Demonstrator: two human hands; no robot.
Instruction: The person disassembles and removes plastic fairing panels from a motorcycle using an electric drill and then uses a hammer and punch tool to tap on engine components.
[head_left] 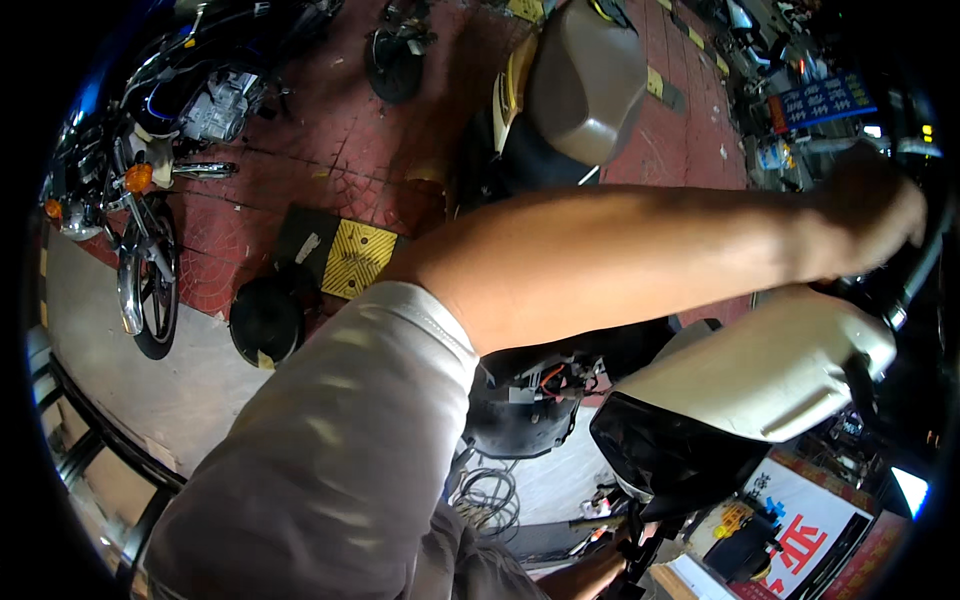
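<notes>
My left arm, in a pale sleeve, reaches across the view to the upper right, where my left hand [873, 215] is blurred and dark beside a dark handlebar or tube [920, 270]. Below it is a cream scooter body panel [740, 360] with a black section [665, 450]. Exposed wiring [560, 380] shows in a dark housing under my forearm. At the bottom, my right forearm [585, 570] runs to a black bar [640, 550]; its fingers are hidden.
A motorcycle [145, 270] stands at left on red paving. A brown scooter seat [585, 80], a black round object [265, 320] and a yellow tactile tile [355, 255] lie beyond my arm. Coiled cables [490, 495], a curved black rail [90, 420] and signboards [775, 520] are lower.
</notes>
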